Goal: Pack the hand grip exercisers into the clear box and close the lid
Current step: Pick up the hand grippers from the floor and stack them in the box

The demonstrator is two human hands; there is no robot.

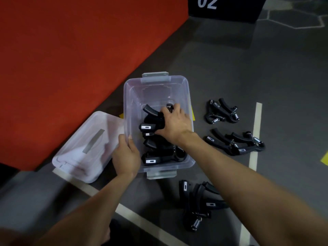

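1. Nearest exercisers [197, 203] lie unpacked on floor.
2. Left hand [126, 157] grips clear box [156, 82] wall, likely steadying it.
3. Right hand [174, 124], fingers curled, seats an exerciser [150, 112] inside.
4. Lid [83, 148] off, beside box.

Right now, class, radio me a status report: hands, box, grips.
Left hand grips box rim. Right hand inside box, holding a grip. Lid off, left of box. Loose grips on the floor.
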